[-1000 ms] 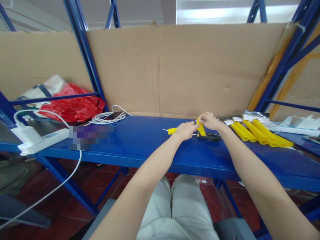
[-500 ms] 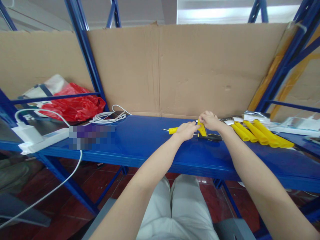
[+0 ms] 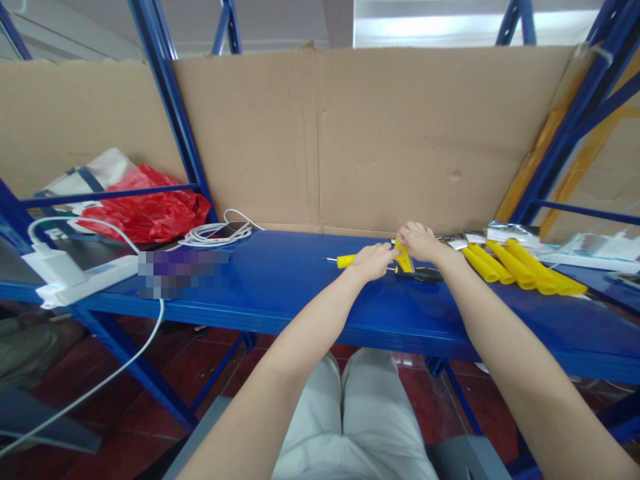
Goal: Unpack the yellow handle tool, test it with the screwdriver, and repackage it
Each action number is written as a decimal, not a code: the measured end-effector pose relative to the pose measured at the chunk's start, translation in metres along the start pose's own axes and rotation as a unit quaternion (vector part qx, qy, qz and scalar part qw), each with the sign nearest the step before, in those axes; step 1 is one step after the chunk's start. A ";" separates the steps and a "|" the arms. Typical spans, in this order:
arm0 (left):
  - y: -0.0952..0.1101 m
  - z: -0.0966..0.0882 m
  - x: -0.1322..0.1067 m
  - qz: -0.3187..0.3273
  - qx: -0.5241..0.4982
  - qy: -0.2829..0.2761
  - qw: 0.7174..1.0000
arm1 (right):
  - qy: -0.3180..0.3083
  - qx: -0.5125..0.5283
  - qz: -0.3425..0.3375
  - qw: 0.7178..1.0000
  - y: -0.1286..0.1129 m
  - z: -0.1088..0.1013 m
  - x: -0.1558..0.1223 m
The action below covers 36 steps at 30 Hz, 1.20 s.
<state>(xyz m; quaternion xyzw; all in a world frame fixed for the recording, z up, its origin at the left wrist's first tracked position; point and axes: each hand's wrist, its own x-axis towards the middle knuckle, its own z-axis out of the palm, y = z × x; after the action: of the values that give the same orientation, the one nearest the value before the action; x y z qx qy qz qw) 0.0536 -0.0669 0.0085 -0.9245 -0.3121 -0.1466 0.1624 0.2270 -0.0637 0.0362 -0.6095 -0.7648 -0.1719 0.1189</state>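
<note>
Two hands — left hand [image 3: 373, 262] & right hand [image 3: 421, 242] — have a pinching grip on the yellow piece [image 3: 405, 259] at the counter [image 3: 290, 277], contact partly hidden, & uneven pressure could slip it into the black-handled screwdriver [image 3: 425, 274] just beside, w/ risk of that tool rolling.

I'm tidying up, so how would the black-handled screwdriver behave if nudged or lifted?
The black-handled screwdriver would probably feel stiff, given its straight, thin shaft. Its much thicker handle suggests the weight sits toward that end. Lying on its side on the glossy blue bench, it might roll a little.
</note>
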 end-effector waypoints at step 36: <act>-0.004 0.000 -0.001 -0.069 -0.050 0.011 0.996 | 0.031 0.416 0.200 0.887 0.012 0.009 0.008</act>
<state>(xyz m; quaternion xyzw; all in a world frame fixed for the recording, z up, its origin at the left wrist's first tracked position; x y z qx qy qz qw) 0.0506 -0.0643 0.0093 -0.9060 -0.3659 -0.1830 0.1083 0.2371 -0.0500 0.0323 -0.6388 -0.6237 0.1703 0.4170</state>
